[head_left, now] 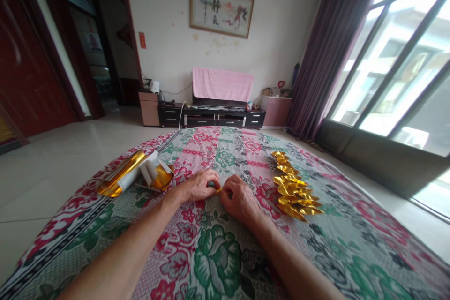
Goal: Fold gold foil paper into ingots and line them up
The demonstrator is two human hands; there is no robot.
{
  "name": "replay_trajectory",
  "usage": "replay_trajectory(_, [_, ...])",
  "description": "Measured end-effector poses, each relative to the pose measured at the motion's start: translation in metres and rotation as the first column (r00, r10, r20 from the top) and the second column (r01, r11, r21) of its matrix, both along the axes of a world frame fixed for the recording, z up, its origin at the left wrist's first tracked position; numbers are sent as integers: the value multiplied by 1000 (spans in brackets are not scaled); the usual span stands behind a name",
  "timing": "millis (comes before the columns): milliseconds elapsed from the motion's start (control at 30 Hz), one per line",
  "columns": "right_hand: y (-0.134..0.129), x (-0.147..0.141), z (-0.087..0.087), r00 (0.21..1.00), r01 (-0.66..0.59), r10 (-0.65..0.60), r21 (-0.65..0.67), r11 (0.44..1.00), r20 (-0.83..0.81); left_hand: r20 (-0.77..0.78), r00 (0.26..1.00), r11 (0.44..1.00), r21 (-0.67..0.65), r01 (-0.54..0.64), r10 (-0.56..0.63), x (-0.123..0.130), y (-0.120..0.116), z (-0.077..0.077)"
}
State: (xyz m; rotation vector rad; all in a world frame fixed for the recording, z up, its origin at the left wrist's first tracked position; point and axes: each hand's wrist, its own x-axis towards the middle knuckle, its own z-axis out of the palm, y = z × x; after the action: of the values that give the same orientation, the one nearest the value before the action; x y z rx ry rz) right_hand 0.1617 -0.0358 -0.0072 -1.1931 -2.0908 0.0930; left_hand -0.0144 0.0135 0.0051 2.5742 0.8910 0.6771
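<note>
My left hand (202,184) and my right hand (239,197) are close together above the middle of the patterned cloth. Between their fingertips shows a small piece of gold foil (220,191), mostly hidden by the fingers. Both hands have their fingers pinched on it. Right of my right hand, several folded gold foil pieces (293,187) lie in a row. On the left are a long bundle of gold foil sheets (121,176) and, beside it, an opened white packet with gold foil (161,178) in it.
The flowered cloth (218,258) covers the rounded table. Beyond it stand a low black cabinet (214,115) and a pink cloth (223,83) over a screen. A purple curtain (316,56) and windows are at the right.
</note>
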Motion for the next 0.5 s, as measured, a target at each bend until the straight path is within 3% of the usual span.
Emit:
replay_trajectory(233, [3, 0, -4, 1000, 14, -14, 2, 1000, -8, -12, 1000, 1000, 0, 15, -15, 1, -6, 8])
replay_trajectory(500, [1, -1, -3, 1000, 22, -22, -9, 1000, -12, -45, 999, 1000, -12, -11, 10, -2, -2, 2])
